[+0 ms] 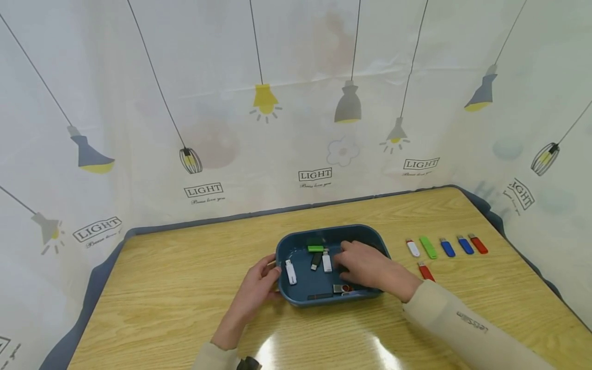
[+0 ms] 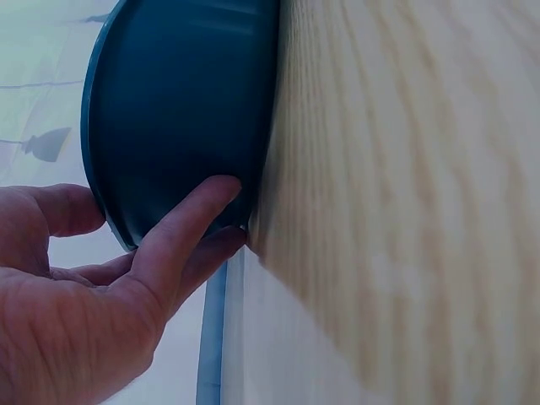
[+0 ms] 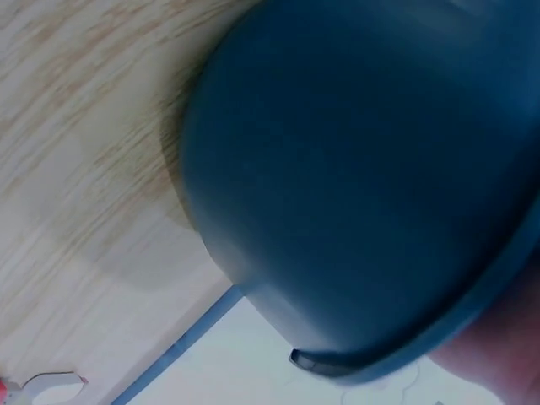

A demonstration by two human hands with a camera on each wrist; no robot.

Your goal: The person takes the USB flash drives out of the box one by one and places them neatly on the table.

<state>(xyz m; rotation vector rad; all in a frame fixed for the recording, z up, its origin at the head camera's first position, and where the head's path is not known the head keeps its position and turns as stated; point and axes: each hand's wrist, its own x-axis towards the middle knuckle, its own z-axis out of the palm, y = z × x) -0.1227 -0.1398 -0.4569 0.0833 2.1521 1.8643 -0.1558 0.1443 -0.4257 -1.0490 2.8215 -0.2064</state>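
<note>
- Blue tray (image 1: 319,302): sits on the table (image 1: 185,288) between the two hands, left one at its end, right one over its right half. Both wrist views cut it off, so you mostly get outer wall there.
- Left hand (image 1: 256,285): relaxed, fingers pretty much extended, touching the tray's rim and outer wall.
- Right hand (image 1: 365,264): dips into the tray with fingers bent down. Honestly can't tell if it's pinching anything, fingertips are too hard to make out, and the right wrist cam only gets a blurry bit of skin behind the rim.
- USB sticks in the tray: white stick (image 1: 327,261) just beside the right fingers, black stick (image 1: 316,259) and green stick (image 1: 316,248) next to it, another white one near the left hand.
- USB sticks outside: row of five (image 1: 447,247) beyond the right forearm, plus a red stick (image 1: 425,271) partly hidden by the sleeve (image 1: 453,313).
</note>
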